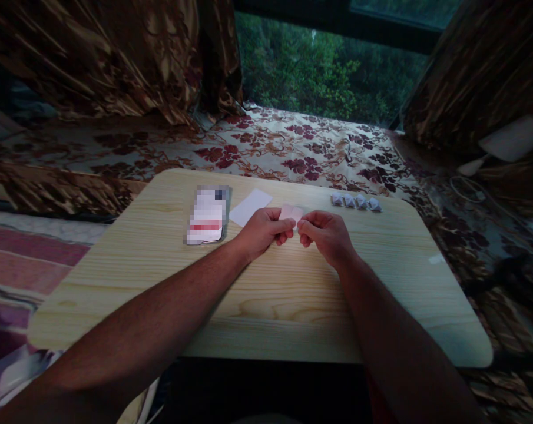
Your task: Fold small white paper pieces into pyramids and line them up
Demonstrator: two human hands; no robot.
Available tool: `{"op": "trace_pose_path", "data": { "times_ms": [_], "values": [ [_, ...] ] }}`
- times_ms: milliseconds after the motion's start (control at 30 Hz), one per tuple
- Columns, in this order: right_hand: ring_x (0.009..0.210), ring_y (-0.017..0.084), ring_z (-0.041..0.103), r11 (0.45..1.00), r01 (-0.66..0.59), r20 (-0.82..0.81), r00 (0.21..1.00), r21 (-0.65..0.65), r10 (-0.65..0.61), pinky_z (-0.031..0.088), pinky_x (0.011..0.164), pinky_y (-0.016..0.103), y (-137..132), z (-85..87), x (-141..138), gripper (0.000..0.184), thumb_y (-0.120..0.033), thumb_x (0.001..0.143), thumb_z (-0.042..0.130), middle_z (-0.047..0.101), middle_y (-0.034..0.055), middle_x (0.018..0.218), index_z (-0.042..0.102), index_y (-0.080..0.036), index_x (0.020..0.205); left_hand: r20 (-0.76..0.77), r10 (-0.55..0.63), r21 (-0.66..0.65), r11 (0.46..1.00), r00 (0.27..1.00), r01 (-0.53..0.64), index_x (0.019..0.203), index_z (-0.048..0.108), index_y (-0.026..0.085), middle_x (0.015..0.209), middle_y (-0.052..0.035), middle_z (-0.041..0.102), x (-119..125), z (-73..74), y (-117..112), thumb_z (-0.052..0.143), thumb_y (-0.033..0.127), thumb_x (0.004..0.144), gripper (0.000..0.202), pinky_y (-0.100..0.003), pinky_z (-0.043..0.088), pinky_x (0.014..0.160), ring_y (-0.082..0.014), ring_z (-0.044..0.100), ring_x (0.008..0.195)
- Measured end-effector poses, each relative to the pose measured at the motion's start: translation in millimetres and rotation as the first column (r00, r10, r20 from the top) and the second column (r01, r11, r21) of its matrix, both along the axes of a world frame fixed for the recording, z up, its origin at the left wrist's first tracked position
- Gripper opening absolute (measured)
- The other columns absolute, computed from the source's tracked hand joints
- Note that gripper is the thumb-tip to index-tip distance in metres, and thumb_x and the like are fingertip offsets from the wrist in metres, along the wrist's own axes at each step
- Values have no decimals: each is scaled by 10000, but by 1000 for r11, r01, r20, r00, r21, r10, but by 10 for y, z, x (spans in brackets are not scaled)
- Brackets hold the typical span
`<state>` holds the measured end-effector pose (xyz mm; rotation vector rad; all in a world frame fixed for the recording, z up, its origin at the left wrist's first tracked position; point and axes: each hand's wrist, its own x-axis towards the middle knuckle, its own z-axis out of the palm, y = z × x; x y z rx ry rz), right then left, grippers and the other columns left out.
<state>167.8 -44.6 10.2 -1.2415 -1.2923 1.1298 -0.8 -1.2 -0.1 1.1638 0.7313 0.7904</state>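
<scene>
Both my hands meet over the middle of a light wooden table (266, 294). Between them is a small pale pink piece of paper (291, 212). My left hand (262, 231) pinches its left side with thumb and fingers closed. My right hand (323, 234) pinches its right side, fingers curled in. A flat white sheet of paper (250, 206) lies just beyond my left hand. Several small folded white paper shapes (356, 201) stand in a row near the table's far edge, to the right of my hands.
A blurred phone-like object (207, 216) lies on the table left of the white sheet. Floral bedding (293, 144) spreads behind the table, patterned curtains hang at both sides, and a window shows green trees. A white cable (469, 188) lies at the right.
</scene>
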Motion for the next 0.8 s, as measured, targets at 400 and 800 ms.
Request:
{"op": "trace_pose_path", "data": {
  "times_ms": [400,800],
  "values": [
    [448,102,567,1000,-1,23,1000,4,1,478,464,222,-13,17,-5,238,-369,774,698,645,-2,549,632,-161,679,-9,-46,-34,998,999,45,757,653,97,600,-22,638,-32,8,24,787,320,690,269,-191,362,434,-64,514,457],
    [441,101,562,1000,-20,65,998,15,19,462,461,216,-17,0,4,223,-332,812,648,636,-6,536,619,-163,671,-24,-73,-14,997,997,73,754,649,99,598,-25,635,-41,7,26,758,330,727,257,-188,363,445,-60,508,454]
  ]
}}
